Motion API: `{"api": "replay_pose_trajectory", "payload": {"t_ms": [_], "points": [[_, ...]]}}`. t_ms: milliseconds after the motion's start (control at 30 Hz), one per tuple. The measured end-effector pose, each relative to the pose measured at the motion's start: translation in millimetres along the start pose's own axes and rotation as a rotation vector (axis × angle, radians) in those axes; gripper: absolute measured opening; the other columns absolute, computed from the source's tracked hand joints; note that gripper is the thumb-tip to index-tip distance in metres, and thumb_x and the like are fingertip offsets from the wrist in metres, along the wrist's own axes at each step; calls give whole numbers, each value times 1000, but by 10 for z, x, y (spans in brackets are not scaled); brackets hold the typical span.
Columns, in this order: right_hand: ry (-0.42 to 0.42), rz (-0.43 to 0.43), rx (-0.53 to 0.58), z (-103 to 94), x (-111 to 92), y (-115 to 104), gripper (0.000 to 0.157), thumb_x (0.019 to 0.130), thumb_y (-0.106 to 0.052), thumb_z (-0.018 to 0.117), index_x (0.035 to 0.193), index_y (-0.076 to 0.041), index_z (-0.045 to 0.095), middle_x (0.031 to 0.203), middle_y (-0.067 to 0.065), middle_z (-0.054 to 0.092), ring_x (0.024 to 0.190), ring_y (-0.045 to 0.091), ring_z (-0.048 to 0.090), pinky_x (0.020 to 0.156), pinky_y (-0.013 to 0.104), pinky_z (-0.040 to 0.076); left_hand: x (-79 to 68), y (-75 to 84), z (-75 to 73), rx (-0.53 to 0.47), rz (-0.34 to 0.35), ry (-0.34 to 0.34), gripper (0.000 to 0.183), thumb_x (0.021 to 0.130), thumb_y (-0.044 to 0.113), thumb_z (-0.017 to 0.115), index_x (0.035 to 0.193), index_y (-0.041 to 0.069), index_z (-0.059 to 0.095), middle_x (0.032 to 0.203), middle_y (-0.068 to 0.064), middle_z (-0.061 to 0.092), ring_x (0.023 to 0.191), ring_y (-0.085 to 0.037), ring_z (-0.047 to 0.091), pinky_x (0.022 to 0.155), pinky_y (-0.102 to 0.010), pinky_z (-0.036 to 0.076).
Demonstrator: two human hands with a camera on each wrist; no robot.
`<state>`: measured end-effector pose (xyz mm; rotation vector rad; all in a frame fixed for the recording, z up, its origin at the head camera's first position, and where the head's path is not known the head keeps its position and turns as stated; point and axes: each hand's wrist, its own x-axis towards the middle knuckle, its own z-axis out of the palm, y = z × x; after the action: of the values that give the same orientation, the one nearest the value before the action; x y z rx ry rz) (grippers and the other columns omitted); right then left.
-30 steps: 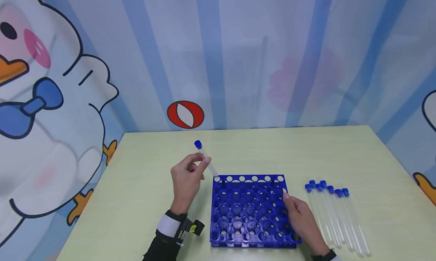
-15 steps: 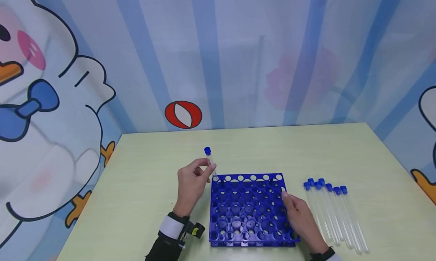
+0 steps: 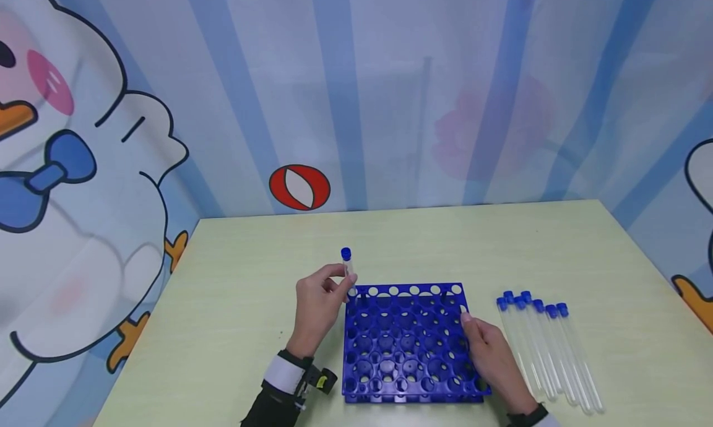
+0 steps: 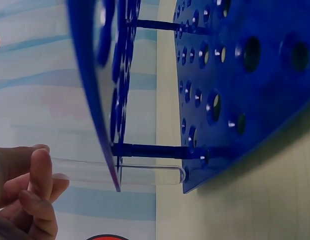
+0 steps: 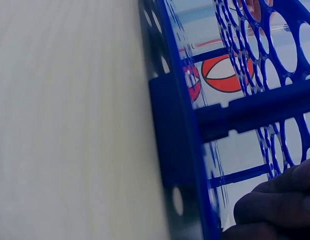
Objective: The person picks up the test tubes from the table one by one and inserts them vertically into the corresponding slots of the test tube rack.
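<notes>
Test tube (image 3: pixel 348 266), blue-capped: was pinched between thumb and forefinger of the left hand (image 3: pixel 319 303), with its lower part through the far-left corner hole of a blue rack (image 3: pixel 412 397). Leaned well leftward a second earlier, tip only at that hole's rim; stood steeper and lower by this moment, just slightly tilted, after moving rightward and down with those fingers. Gripped the rack's right edge with the right hand (image 3: pixel 492 353), much as before. Lay unchanged to the right of those fingers, side by side, as seven loose capped tubes (image 3: pixel 548 353).

Left a gap between left fingertips and upper plate, as seen from the left wrist; reached the lower plate beneath them with a rounded end, though whether touching cannot be told. Stretched left of and beyond the left fingers as pale, faintly grained tabletop (image 3: pixel 239 278), up to a blue-striped backdrop (image 3: pixel 423 105). Gleamed transparent and smooth below the cap; showed, in the rack, glossy plates pierced by round holes and joined by slim posts.
</notes>
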<state>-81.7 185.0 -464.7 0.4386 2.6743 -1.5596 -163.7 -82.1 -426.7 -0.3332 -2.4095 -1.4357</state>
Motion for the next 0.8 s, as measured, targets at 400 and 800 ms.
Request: {"api": "replay_pose_trajectory", "payload": {"t_ms": [400,800], "points": [[1,1,7,6,-1,-6,48,98,-43,33,66,-8,37,59,-2,32,50,12,32,48,27,31,-9,-24,-20,13,-38,-41,22,83,27,68,100,13,68,75,5,66,50,-11,58,40,-23,34],[1,-20,-3,-13,-14,-32,48,98,-43,33,65,-8,37,58,-2,32,51,13,33,48,28,30,-205,-22,-56,97,-273,-111,47,78,41,70,102,2,62,86,-9,63,60,-12,55,49,-27,44]]}}
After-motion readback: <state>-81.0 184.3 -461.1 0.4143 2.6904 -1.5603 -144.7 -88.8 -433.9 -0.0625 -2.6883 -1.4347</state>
